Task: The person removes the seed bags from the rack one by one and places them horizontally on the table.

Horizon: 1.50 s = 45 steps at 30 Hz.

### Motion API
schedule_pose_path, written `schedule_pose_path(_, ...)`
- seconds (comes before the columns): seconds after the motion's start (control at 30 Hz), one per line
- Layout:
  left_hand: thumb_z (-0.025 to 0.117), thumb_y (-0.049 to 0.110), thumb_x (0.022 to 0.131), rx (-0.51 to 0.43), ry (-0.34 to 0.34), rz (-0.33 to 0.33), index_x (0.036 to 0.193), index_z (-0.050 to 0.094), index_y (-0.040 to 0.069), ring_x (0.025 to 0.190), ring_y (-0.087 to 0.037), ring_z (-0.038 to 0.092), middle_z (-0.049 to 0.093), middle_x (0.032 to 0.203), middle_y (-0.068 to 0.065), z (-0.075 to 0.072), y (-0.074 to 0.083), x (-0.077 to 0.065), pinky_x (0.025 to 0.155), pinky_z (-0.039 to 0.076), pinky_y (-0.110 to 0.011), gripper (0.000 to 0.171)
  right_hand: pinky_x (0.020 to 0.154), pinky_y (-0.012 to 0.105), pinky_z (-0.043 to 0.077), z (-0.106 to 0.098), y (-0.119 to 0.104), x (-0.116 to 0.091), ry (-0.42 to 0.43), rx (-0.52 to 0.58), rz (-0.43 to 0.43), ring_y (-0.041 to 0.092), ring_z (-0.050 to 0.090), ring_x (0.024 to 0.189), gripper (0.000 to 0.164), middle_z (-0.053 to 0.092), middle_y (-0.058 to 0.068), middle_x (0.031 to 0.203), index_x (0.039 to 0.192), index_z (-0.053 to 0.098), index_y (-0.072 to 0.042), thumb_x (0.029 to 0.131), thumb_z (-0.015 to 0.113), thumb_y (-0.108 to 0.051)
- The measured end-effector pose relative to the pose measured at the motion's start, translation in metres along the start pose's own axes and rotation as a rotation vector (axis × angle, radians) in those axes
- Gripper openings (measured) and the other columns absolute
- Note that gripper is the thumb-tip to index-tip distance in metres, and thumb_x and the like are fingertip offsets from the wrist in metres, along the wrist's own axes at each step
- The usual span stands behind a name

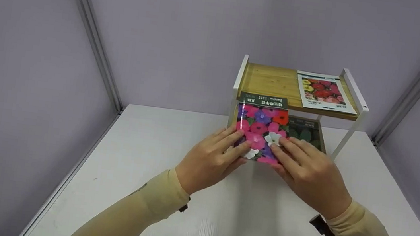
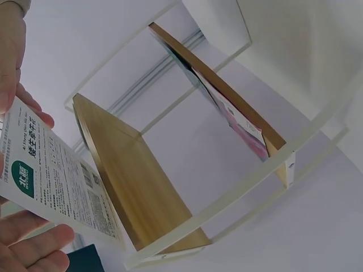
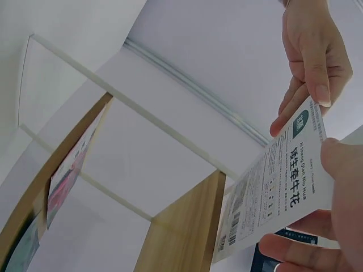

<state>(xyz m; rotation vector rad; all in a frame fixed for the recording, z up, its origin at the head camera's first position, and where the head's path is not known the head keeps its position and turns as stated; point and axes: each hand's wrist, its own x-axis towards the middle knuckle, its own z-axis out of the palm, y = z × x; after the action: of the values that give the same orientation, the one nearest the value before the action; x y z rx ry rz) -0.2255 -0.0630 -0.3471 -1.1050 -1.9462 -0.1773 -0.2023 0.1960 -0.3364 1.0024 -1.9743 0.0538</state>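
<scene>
A seed packet (image 1: pixel 260 118) with pink, purple and white flowers is held by both hands at the front left of a small two-tier rack's top shelf (image 1: pixel 268 81). My left hand (image 1: pixel 209 160) pinches its near left corner, thumb beneath and fingers on top. At the near right corner my right hand (image 1: pixel 309 172) pinches it the same way. The packet's white printed back (image 3: pixel 278 175) faces the right wrist camera. Its far end overlaps the shelf's front edge in the head view.
Another seed packet (image 1: pixel 325 92), with red and yellow flowers, lies on the top shelf's right side. On the lower shelf (image 2: pixel 227 85) lie a dark green packet (image 1: pixel 304 133) and a pink one (image 2: pixel 244 130). White rack posts (image 1: pixel 345 138) stand on the white table (image 1: pixel 159 140).
</scene>
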Motion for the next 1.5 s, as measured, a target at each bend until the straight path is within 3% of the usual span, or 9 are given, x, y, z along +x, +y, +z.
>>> schedule_pose_path(0.43, 0.068, 0.029, 0.090, -0.024, 0.027, 0.036, 0.124, 0.066, 0.010, 0.112, -0.033, 0.061, 0.062, 0.124, -0.018, -0.021, 0.005, -0.037, 0.096, 0.047, -0.045, 0.038, 0.080, 0.048, 0.056, 0.006, -0.029, -0.005, 0.073, 0.080, -0.062, 0.034, 0.065, 0.100, 0.039, 0.069, 0.015, 0.110, 0.112, 0.072, -0.006, 0.099, 0.052, -0.037)
schedule_pose_path(0.6, 0.071, 0.027, 0.088, -0.046, 0.052, 0.044, 0.125, 0.065, 0.010, 0.112, -0.033, 0.061, 0.062, 0.123, -0.019, -0.024, 0.001, -0.052, 0.095, 0.047, -0.046, 0.041, 0.080, 0.046, 0.056, 0.014, -0.035, -0.005, 0.057, 0.099, -0.091, 0.033, 0.064, 0.103, 0.039, 0.068, 0.014, 0.114, 0.114, 0.071, -0.007, 0.099, 0.052, -0.037)
schedule_pose_path(1.1, 0.057, 0.029, 0.098, -0.023, 0.082, 0.070, 0.119, 0.068, 0.007, 0.110, -0.035, 0.062, 0.063, 0.121, -0.020, -0.030, -0.020, -0.103, 0.090, 0.051, -0.047, 0.033, 0.084, 0.035, 0.055, 0.054, -0.062, 0.003, -0.029, 0.147, -0.150, 0.027, 0.062, 0.109, 0.037, 0.066, 0.010, 0.119, 0.119, 0.069, -0.010, 0.099, 0.052, -0.037)
schedule_pose_path(1.23, 0.055, 0.029, 0.099, -0.024, 0.055, 0.051, 0.118, 0.069, 0.007, 0.109, -0.035, 0.062, 0.064, 0.119, -0.019, -0.026, -0.028, -0.122, 0.090, 0.051, -0.047, 0.032, 0.085, 0.033, 0.055, 0.077, -0.070, 0.005, -0.051, 0.145, -0.182, 0.026, 0.063, 0.108, 0.035, 0.067, 0.008, 0.117, 0.117, 0.070, -0.011, 0.099, 0.052, -0.036)
schedule_pose_path(1.5, 0.052, 0.032, 0.100, -0.029, -0.074, -0.019, 0.119, 0.069, 0.011, 0.109, -0.034, 0.062, 0.065, 0.120, -0.018, -0.013, -0.046, -0.161, 0.090, 0.051, -0.046, 0.033, 0.086, 0.030, 0.054, 0.123, -0.082, 0.006, -0.170, 0.124, -0.218, 0.021, 0.065, 0.105, 0.036, 0.068, 0.004, 0.116, 0.118, 0.070, -0.016, 0.099, 0.051, -0.040)
